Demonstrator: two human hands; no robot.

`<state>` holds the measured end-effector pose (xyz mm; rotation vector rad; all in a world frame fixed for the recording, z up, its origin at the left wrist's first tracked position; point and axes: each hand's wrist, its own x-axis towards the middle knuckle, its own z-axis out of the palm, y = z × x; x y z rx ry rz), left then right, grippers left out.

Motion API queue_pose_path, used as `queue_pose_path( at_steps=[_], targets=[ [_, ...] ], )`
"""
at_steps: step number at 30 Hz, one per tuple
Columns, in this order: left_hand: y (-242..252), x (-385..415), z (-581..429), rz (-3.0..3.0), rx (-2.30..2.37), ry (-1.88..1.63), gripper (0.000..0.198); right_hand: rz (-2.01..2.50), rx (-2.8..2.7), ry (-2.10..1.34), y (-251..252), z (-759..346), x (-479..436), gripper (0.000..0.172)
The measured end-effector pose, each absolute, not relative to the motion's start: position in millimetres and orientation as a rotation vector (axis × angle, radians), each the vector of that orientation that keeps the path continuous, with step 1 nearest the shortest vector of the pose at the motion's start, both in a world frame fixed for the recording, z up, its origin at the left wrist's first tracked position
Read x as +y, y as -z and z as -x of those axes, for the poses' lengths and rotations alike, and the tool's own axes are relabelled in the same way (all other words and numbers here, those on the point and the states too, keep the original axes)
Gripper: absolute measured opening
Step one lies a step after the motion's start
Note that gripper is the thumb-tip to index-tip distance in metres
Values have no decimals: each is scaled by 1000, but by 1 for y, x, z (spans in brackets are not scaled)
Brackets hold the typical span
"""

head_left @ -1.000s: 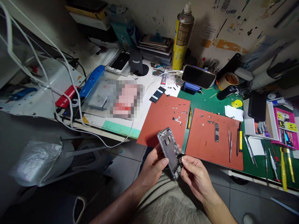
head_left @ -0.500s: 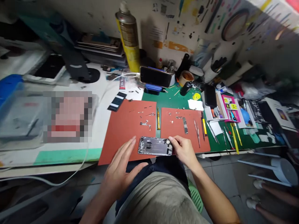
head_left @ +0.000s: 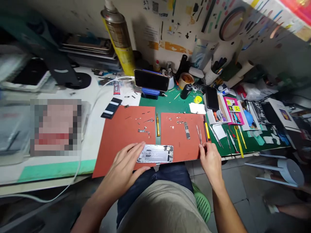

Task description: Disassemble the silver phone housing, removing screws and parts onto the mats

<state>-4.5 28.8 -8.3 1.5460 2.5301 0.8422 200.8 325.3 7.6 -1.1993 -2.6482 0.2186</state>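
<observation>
An opened phone housing lies at the front edge of the red-brown mats, its inner side facing up. My left hand rests over its left end, with the fingers on the housing and the thumb below it. My right hand is at the right mat's front edge, its fingertips pinched at the lower end of the metal tweezers. On the right mat lies a narrow circuit board. Small flex parts and screws are on the left mat. A gold screwdriver lies between the mats.
A phone on a blue stand is behind the mats, beside a tall spray can. Yellow-handled tools and tool boxes are at the right. A white cable hangs over the front left edge. A person's leg shows far right.
My right hand has let go of the phone housing and moved right to the tweezers. My left hand has come onto the housing's left end. The view has shifted.
</observation>
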Motion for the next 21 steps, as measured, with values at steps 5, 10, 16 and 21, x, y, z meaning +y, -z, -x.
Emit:
queue_pose_path(
  at_steps=[5, 10, 16, 21],
  targets=[
    [2, 30, 6, -1507, 2493, -812, 76, 1056, -2530, -198, -31, -208, 318, 47],
    [2, 32, 7, -1494, 2481, -871, 66, 1036, -2190, -289, -69, -211, 307, 26],
    [1, 31, 11, -1600, 2418, -953, 59, 989, -2380, -586, -53, -198, 311, 36],
    [3, 27, 15, -1538, 2388, -1033, 63, 980, -2200, -965, -56, -190, 301, 25]
  ],
)
